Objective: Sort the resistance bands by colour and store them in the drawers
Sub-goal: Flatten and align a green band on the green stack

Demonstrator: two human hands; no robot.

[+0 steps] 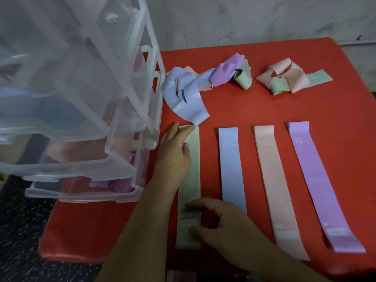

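Note:
Several flat bands lie side by side on the red table [234,117]: a green band [192,180], a blue band [232,171], a pink band [278,186] and a purple band [319,186]. My left hand [175,155] rests flat on the green band's far end, fingers straight. My right hand [221,222] touches its near end with thumb and fingertips spread. A tangle of blue, purple, pink and green bands [203,82] lies behind, and a pink-and-green tangle [289,78] sits further right. The clear drawer unit [81,98] stands at the left.
The drawer unit's lower drawers are pulled out; pink bands [85,149] and purple bands [114,183] show through their walls. A grey wall [244,17] backs the table. Dark speckled floor [20,231] lies beyond the table's left edge.

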